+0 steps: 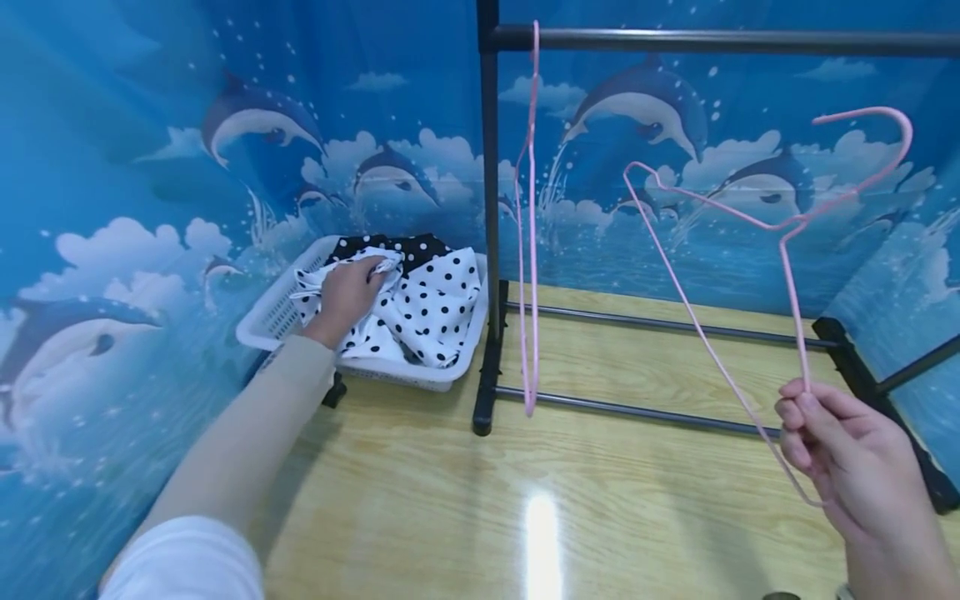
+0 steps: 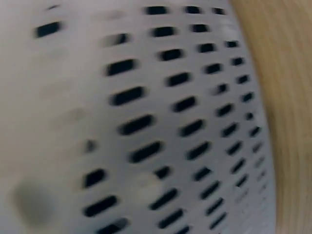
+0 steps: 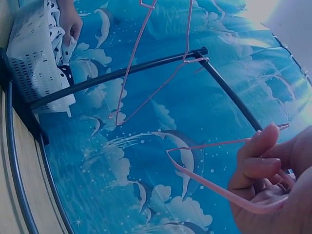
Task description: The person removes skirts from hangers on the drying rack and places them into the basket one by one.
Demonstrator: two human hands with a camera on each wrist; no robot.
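My left hand pinches a bunched fold of a white cloth with black dots in the white plastic basket. Behind it lies a black cloth with white dots. On the right, my right hand grips a pink hanger by one side, its hook upward. The right wrist view shows the fingers curled round the hanger. The left wrist view holds only the basket's slotted wall, close up and blurred; the left hand is hidden there.
A black metal rack stands right of the basket. From its top bar hangs a second pink hanger near the left post. Lower bars run close above the wood-patterned floor. A blue dolphin-print curtain surrounds the space.
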